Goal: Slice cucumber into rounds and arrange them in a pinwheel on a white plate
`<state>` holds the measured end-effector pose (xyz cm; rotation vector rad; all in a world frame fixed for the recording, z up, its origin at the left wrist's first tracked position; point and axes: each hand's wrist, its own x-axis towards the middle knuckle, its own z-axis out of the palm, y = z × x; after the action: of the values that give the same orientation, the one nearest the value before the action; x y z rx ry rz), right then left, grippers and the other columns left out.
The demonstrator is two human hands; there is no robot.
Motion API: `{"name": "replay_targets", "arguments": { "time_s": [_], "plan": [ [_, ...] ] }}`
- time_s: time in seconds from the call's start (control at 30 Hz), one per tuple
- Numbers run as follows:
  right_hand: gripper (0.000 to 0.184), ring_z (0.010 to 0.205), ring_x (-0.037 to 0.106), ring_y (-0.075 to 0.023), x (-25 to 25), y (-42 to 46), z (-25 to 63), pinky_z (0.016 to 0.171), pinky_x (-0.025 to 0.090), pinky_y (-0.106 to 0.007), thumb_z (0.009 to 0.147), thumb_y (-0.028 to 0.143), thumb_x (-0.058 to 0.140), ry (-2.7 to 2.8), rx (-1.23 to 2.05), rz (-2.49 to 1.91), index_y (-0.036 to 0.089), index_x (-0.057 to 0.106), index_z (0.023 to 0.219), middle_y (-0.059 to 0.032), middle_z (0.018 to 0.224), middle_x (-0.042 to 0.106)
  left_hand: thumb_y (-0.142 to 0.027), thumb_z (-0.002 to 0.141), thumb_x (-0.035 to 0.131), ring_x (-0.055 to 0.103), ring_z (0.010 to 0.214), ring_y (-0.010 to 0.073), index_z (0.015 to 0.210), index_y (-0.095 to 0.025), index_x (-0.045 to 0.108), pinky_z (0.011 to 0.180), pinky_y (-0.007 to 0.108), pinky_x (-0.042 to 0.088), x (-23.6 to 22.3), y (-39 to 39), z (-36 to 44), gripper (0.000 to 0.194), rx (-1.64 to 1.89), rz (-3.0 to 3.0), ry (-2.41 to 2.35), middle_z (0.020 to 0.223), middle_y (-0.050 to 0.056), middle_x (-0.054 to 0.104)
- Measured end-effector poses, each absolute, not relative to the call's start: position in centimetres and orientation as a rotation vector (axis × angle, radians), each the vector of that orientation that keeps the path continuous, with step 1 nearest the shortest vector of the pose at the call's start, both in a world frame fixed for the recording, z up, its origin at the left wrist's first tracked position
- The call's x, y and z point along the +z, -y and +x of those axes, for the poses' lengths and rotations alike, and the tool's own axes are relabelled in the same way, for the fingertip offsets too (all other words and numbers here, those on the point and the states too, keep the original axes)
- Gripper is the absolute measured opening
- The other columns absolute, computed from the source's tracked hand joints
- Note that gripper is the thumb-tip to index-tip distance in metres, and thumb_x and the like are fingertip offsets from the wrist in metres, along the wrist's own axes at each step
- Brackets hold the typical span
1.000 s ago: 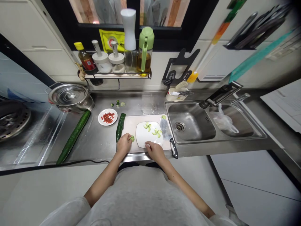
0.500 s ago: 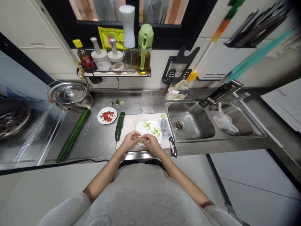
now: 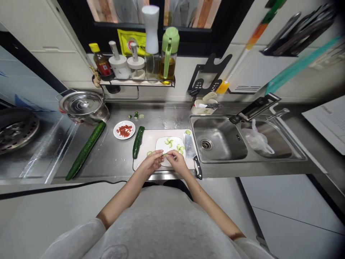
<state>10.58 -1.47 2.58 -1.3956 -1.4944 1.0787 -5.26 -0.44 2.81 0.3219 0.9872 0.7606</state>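
Note:
Over the front left of a square white plate [image 3: 159, 143], my two hands meet at the fingertips. My left hand [image 3: 151, 162] and my right hand [image 3: 176, 161] both pinch a thin green cucumber slice [image 3: 165, 154], mostly covered by the fingers. Cucumber slices fanned in two pinwheel shapes [image 3: 169, 142] lie on the plate. Underneath is a pale cutting board [image 3: 148, 136]. A knife [image 3: 197, 167] lies along the board's right side, with a cucumber piece [image 3: 188, 132] at its tip. On the board's left edge rests a cut cucumber [image 3: 138, 142]; another slice [image 3: 149, 153] shows beside my left hand.
To the left are a small plate [image 3: 115, 133] of chopped red bits, a whole cucumber [image 3: 85, 151] and a lidded pot [image 3: 94, 112]. Cucumber ends [image 3: 136, 115] lie behind. A double sink [image 3: 218, 138] is at right. Bottles [image 3: 168, 54] stand on a rack above.
My hands have lifted slightly and shifted, with the left fingers straighter and the cucumber slice more visible between the fingertips. A slice beside my left hand has come into view. The camera view has shifted slightly.

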Motion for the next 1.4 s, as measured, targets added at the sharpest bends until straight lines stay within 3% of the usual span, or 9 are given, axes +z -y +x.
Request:
{"name": "replay_targets", "arguments": {
  "time_s": [0.23, 0.47, 0.87, 1.07, 1.4],
  "plan": [
    [0.02, 0.074, 0.051, -0.0145, 3.3, 2.2, 11.7, 0.067, 0.039, -0.026, 0.085, 0.037, 0.055, 1.795, 0.904, -1.414, 0.02, 0.062, 0.077, -0.0016, 0.074, 0.058, -0.031, 0.061, 0.08, 0.057, 0.062, 0.0065, 0.107, -0.02, 0.055, 0.054, 0.016, 0.038, 3.1, 0.8, -4.2, 0.054, 0.883, 0.478, -1.056, 0.072, -0.003, 0.06],
    [0.02, 0.068, 0.05, -0.0133, 2.5, 1.8, 13.1, 0.063, 0.037, -0.024, 0.087, 0.033, 0.049, 1.806, 0.994, -1.438, 0.02, 0.061, 0.078, -0.0005, 0.071, 0.059, -0.029, 0.056, 0.081, 0.054, 0.06, 0.0068, 0.11, -0.019, 0.054, 0.057, 0.018, 0.038, 3.1, 0.8, -3.4, 0.061, 0.895, 0.66, -1.061, 0.068, -0.004, 0.058],
    [0.019, 0.061, 0.048, -0.0114, -0.7, 0.6, 14.7, 0.058, 0.036, -0.021, 0.081, 0.032, 0.052, 1.778, 1.33, -1.516, 0.017, 0.06, 0.072, 0.0011, 0.066, 0.058, -0.022, 0.061, 0.071, 0.045, 0.054, 0.0048, 0.1, -0.016, 0.06, 0.056, 0.018, 0.036, -1.3, -0.1, -2.3, 0.042, 0.875, 1.022, -1.184, 0.062, -0.006, 0.05],
    [0.014, 0.062, 0.051, -0.0112, -1.7, 0.1, 14.9, 0.057, 0.033, -0.021, 0.081, 0.024, 0.052, 2.007, 1.221, -1.616, 0.017, 0.063, 0.076, 0.0006, 0.067, 0.062, -0.013, 0.061, 0.064, 0.048, 0.056, 0.0075, 0.097, -0.02, 0.064, 0.058, 0.02, 0.037, -2.8, -0.5, -2.2, 0.037, 0.701, 1.286, -1.383, 0.064, -0.006, 0.054],
    [0.017, 0.071, 0.055, -0.0132, -0.7, 0.1, 14.8, 0.06, 0.032, -0.021, 0.084, 0.022, 0.05, 2.2, 1.089, -1.715, 0.017, 0.067, 0.084, -0.0031, 0.079, 0.067, -0.015, 0.066, 0.064, 0.056, 0.066, 0.0121, 0.099, -0.023, 0.064, 0.069, 0.024, 0.04, -2.0, -0.3, -2.0, 0.033, 0.544, 1.478, -1.521, 0.07, -0.004, 0.061]
  ]
}}
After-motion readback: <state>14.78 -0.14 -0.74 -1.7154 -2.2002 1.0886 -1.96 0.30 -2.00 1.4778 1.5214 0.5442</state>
